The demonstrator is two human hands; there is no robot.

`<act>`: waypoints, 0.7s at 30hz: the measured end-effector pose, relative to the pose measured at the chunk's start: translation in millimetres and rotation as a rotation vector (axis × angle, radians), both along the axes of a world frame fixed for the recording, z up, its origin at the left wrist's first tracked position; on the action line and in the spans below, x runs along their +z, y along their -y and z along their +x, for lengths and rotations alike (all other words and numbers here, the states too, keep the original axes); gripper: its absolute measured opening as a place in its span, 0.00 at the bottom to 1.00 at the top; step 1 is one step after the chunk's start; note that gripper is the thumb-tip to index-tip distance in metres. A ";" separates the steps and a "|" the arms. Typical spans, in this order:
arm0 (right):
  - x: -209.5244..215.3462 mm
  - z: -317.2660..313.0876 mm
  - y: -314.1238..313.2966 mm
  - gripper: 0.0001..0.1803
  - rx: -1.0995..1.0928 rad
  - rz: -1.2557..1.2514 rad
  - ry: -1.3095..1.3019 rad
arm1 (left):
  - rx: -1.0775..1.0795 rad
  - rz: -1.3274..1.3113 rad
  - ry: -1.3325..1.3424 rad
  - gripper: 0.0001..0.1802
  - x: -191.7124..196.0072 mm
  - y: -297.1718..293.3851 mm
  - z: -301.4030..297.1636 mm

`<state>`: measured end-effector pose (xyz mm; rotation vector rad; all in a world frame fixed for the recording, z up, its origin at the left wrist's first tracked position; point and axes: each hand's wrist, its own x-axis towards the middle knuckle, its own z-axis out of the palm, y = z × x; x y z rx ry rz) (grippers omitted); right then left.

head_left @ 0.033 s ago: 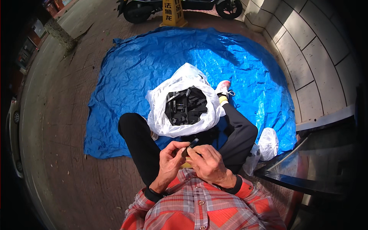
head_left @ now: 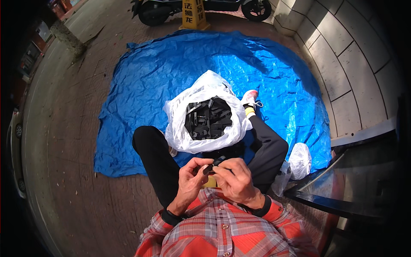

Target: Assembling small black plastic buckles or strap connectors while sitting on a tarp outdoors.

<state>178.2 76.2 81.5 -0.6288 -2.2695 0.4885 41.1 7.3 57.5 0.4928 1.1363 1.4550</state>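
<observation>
Both hands meet low in the middle, just above my lap. A small black piece (head_left: 219, 161), its exact kind too small to make out, is pinched between the thumb and index finger of my left hand (head_left: 189, 180). My right hand (head_left: 236, 180) has its fingers curled in against the near side of the same piece, partly hiding it. Beyond them stands an open white plastic bag (head_left: 180, 137) with a rolled-down rim, between my legs. Many small black plastic-looking parts (head_left: 208, 119) fill it.
A crumpled blue tarp (head_left: 141, 85) spreads under the bag. A smaller white bag (head_left: 300, 160) sits at the right, beside a dark glossy panel (head_left: 342, 180). A tiled wall (head_left: 342, 73) rises at the right. A yellow sign stand (head_left: 193, 15) and a parked motorbike (head_left: 255, 9) are at the far edge.
The black piece has turned in my fingers: its far end looked pale and shiny before and is dark now. My right fingers have shifted slightly; my left hand has barely moved.
</observation>
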 end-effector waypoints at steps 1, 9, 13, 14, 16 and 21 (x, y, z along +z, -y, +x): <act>3.8 1.1 -7.5 0.13 -0.052 -0.004 -0.030 | -0.044 0.037 0.014 0.11 1.2 0.8 -1.7; -9.4 1.6 -21.7 0.15 0.127 -0.809 0.093 | -0.142 0.051 -0.155 0.08 6.4 -9.4 -7.7; -10.8 3.3 -24.5 0.16 0.159 -0.692 0.023 | -0.187 0.067 -0.149 0.08 2.1 -8.5 -10.6; -11.4 3.8 -26.5 0.16 0.177 -0.482 0.085 | -0.196 0.070 -0.153 0.08 2.5 -8.5 -10.8; -12.6 1.7 -27.4 0.15 0.197 -0.481 0.047 | -0.205 0.073 -0.157 0.08 2.8 -8.3 -12.2; -8.8 6.2 -24.4 0.14 0.171 -0.702 0.110 | -0.170 0.171 -0.346 0.08 2.6 -13.2 -6.9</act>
